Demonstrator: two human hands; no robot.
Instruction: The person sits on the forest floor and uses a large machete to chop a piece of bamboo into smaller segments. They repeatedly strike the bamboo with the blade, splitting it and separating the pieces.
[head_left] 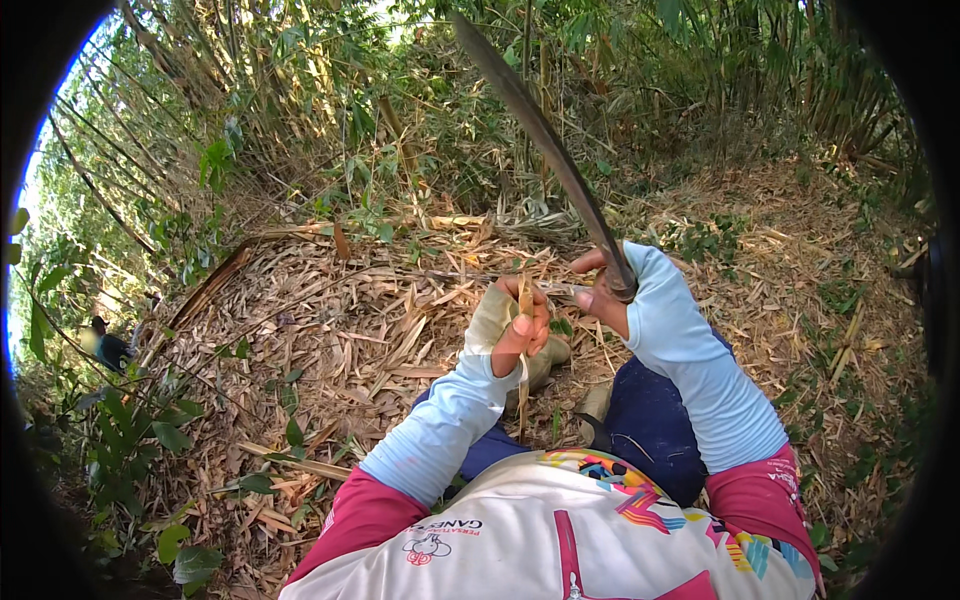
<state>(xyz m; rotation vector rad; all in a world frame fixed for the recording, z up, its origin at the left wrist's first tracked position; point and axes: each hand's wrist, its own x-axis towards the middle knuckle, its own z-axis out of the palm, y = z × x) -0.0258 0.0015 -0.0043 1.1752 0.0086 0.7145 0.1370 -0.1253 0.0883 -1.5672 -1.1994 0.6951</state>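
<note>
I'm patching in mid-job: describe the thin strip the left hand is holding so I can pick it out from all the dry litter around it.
Start at the long dark blade rising from the right hand at picture centre. Just left of it is the left hand, whose fingers pinch the strip. Unlike the flat-lying dry leaves on the ground, this narrow tan sliver stands upright, poking above the fist and hanging straight down below it.

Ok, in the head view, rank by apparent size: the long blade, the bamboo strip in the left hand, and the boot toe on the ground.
1. Long blade, largest.
2. Bamboo strip, thin but long.
3. Boot toe, smallest, though partly hidden behind the left hand, so unsure.
</note>
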